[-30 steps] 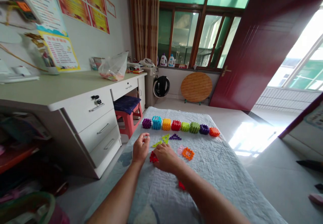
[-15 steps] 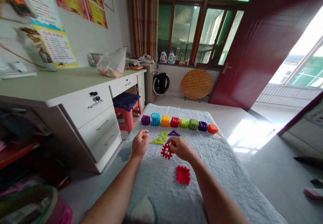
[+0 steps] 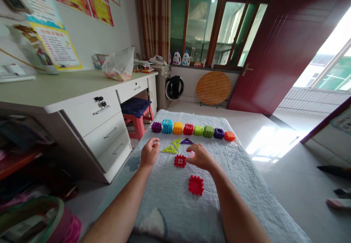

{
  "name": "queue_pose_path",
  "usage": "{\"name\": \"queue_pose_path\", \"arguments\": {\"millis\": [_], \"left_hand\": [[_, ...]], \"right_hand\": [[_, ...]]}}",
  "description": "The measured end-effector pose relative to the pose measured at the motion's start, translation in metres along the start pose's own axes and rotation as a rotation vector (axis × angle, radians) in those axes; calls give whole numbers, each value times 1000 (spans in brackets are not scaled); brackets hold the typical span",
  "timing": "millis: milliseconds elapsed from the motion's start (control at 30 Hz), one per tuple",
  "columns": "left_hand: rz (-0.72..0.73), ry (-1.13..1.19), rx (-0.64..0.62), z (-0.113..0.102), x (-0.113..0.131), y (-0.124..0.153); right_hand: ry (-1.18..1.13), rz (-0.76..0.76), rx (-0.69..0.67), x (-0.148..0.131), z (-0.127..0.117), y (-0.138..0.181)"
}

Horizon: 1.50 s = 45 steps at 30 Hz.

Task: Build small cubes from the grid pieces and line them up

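Red grid tile (image 3: pixel 180 160) now lies flat on the cloth (image 3: pixel 236 177), let go by the right hand (image 3: pixel 202 158), so it's placed. That hand has shifted onto a pink piece (image 3: pixel 191 154), fingers curled, grip unclear. Left hand (image 3: pixel 149 153) is half-curled near the triangles (image 3: pixel 170 149); can't tell if it holds anything.

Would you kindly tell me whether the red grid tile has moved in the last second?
Yes. The red grid tile shifted right: earlier below-left of the yellow-green triangle, now below-right of it.
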<state>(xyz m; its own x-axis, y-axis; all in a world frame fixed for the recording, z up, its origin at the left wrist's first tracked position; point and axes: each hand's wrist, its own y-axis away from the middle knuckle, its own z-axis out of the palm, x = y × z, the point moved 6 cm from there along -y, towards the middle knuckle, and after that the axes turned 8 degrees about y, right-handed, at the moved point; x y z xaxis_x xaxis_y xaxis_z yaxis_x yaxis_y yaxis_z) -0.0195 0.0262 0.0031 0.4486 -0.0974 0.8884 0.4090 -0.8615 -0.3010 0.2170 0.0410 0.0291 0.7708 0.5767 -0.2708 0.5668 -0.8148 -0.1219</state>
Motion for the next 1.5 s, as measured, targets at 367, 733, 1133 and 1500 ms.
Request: {"name": "queue_pose_path", "arguments": {"millis": [367,733,1133,1500], "left_hand": [[-2,-19,1,1,1,1],[-8,-28,-2,2,-4,0],[10,-22,-12,3,-3,0],[7,-34,-16,5,-3,-2]], "right_hand": [[165,49,83,-14,6,-2],[36,-4,-37,-13,-15,12],[76,-49,-243,-44,-6,61],[147,188,-12,2,-20,62]]}}
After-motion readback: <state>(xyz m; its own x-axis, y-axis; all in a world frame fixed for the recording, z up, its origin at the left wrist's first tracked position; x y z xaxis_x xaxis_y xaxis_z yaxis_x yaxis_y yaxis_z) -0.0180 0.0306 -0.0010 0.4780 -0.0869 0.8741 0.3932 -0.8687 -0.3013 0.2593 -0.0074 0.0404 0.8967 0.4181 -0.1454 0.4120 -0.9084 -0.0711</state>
